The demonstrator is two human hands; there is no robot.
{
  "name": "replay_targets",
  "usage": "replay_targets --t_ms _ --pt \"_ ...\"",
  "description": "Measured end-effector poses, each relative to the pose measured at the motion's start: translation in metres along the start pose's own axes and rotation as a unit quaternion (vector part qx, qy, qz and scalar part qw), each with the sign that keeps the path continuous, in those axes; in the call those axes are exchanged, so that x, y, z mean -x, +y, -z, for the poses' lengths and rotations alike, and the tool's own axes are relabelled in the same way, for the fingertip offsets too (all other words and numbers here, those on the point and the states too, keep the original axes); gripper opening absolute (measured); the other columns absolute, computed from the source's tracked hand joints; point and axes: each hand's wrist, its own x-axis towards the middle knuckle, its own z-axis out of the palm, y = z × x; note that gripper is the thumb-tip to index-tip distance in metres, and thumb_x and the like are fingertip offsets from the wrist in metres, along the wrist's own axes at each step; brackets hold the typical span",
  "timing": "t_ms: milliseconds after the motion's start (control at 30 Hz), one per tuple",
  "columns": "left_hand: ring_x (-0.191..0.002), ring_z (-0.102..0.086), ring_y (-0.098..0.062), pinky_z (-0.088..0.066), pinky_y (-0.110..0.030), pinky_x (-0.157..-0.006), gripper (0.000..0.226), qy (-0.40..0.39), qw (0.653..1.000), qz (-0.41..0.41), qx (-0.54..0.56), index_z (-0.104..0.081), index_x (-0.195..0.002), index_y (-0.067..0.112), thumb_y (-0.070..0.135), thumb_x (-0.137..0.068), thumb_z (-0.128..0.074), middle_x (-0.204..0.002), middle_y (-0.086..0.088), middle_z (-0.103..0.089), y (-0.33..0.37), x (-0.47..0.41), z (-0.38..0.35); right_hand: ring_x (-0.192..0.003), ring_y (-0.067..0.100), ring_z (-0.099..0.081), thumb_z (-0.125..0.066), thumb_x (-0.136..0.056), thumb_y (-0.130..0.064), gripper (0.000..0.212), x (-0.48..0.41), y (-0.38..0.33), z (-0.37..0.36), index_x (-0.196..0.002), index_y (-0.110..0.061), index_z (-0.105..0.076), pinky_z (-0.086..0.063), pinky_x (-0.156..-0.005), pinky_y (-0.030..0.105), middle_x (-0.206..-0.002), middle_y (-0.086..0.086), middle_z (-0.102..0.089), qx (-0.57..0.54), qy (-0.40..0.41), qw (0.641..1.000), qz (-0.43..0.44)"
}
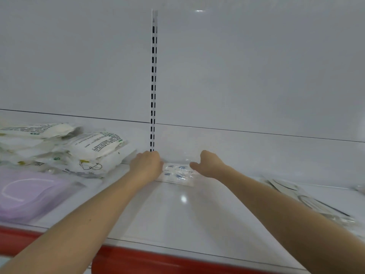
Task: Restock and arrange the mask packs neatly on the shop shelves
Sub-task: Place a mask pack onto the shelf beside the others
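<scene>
— What are the two hands doing?

— Both reach to the far edge of the white shelf (177,210), where it meets the back panel (237,76). The left hand (147,165) lies knuckles-up with its fingers curled over the left end of a clear mask pack (177,173) printed with blue shapes. The right hand (209,164) is at the pack's right end, thumb pointing left and fingers bent down out of sight. Both seem to grip or press the pack, but I cannot tell how firmly, since the fingertips are hidden.

— And where exactly is that pack?

— Flat on the shelf, far and central, just below the slotted upright strip (153,86) and close to the back panel.

— Anything else stocked?

— On the left, a loose heap of white mask packs (79,149) with green and black print, overlapping each other at angles. Nearer and further left, a lilac mask pack (29,192) lies flat, partly cut by the frame edge. On the right, some thin clear packs (308,200) lie flat; they are blurred and I cannot make out their contents.

— What about the near edge?

— A red front strip (158,260) runs along the shelf, partly covered by both forearms.
</scene>
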Motion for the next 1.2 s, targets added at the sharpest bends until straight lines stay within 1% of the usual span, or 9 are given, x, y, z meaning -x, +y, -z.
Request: replay_targets --t_ms 67,133,267,367,600,800,967,1100,1200 --pt "-0.106 -0.053 -0.032 -0.034 -0.030 -0.073 0.030 0.019 0.999 -0.046 0.004 -0.055 -0.103 0.004 0.029 -0.097 -0.040 -0.112 -0.015 -0.057 0.019 0.013 0.004 -0.109 0.029 -0.050 -0.049 -0.094 -0.033 0.038 0.009 0.007 0.013 -0.116 -0.002 -0.047 -0.043 -0.087 0.033 -0.117 0.013 -0.054 0.047 0.026 0.998 0.032" --pt "-0.104 -0.053 -0.031 -0.035 -0.030 -0.072 0.033 0.017 0.995 -0.093 0.018 -0.055 -0.104 0.005 0.033 -0.097 -0.040 -0.111 -0.013 -0.057 0.040 0.030 0.010 -0.114 0.028 -0.048 -0.049 -0.094 -0.034 0.043 0.021 0.015 0.031 -0.124 -0.003 -0.047 -0.041 -0.092 0.034 -0.125 0.012 -0.053 0.068 0.055 0.995 0.056" --pt "-0.110 -0.053 -0.024 -0.045 -0.031 -0.087 0.042 -0.006 0.981 -0.175 0.083 -0.057 -0.117 0.009 0.041 -0.096 -0.042 -0.117 -0.007 -0.059 0.081 0.069 0.018 -0.112 0.023 -0.050 -0.052 -0.092 -0.035 0.039 0.055 0.044 0.073 -0.122 -0.010 -0.053 -0.039 -0.090 0.030 -0.123 0.006 -0.056 0.088 0.098 0.988 0.076" --pt "-0.122 -0.047 -0.016 -0.040 -0.032 -0.099 0.044 -0.023 0.964 -0.218 0.154 -0.053 -0.127 0.017 0.045 -0.094 -0.044 -0.130 0.001 -0.054 0.108 0.097 0.022 -0.107 0.017 -0.053 -0.054 -0.091 -0.034 0.033 0.091 0.076 0.100 -0.116 -0.013 -0.058 -0.037 -0.084 0.022 -0.118 0.001 -0.059 0.074 0.106 0.988 0.079" --pt "-0.116 -0.051 -0.015 -0.041 -0.033 -0.097 0.042 -0.046 0.929 -0.326 0.170 -0.058 -0.119 0.015 0.045 -0.093 -0.044 -0.124 0.002 -0.057 0.159 0.135 0.023 -0.102 0.005 -0.056 -0.057 -0.090 -0.035 0.026 0.174 0.150 0.133 -0.110 -0.020 -0.062 -0.038 -0.084 0.018 -0.107 -0.012 -0.061 0.066 0.124 0.990 0.024" --pt "-0.110 -0.054 -0.014 -0.043 -0.031 -0.093 0.041 -0.054 0.918 -0.352 0.175 -0.060 -0.116 0.014 0.045 -0.093 -0.044 -0.119 0.002 -0.059 0.181 0.148 0.015 -0.104 -0.003 -0.052 -0.061 -0.083 -0.046 0.040 0.218 0.184 0.139 -0.117 -0.026 -0.058 -0.041 -0.094 0.019 -0.107 -0.022 -0.054 0.073 0.088 0.993 -0.003" --pt "-0.111 -0.054 -0.013 -0.043 -0.030 -0.094 0.040 -0.066 0.918 -0.344 0.185 -0.059 -0.118 0.016 0.045 -0.093 -0.046 -0.120 0.002 -0.059 0.185 0.150 0.010 -0.127 0.002 -0.037 -0.066 -0.080 -0.046 0.063 0.218 0.179 0.129 -0.136 -0.030 -0.041 -0.028 -0.106 0.020 -0.137 -0.015 -0.042 0.097 0.002 0.995 0.031" --pt "-0.118 -0.050 -0.009 -0.039 -0.023 -0.097 0.042 -0.060 0.917 -0.339 0.199 -0.054 -0.126 0.021 0.045 -0.093 -0.046 -0.129 0.007 -0.055 0.183 0.151 0.010 -0.126 0.011 -0.042 -0.064 -0.085 -0.031 0.058 0.200 0.166 0.116 -0.138 -0.024 -0.040 -0.033 -0.104 0.025 -0.138 -0.007 -0.045 0.125 -0.030 0.990 0.052" --pt "-0.122 -0.047 -0.007 -0.036 -0.020 -0.099 0.044 -0.056 0.919 -0.332 0.208 -0.051 -0.130 0.022 0.045 -0.093 -0.045 -0.133 0.008 -0.052 0.178 0.150 0.009 -0.109 0.013 -0.054 -0.059 -0.089 -0.026 0.037 0.191 0.164 0.110 -0.125 -0.022 -0.053 -0.040 -0.092 0.025 -0.119 -0.007 -0.058 0.152 -0.027 0.986 0.062"
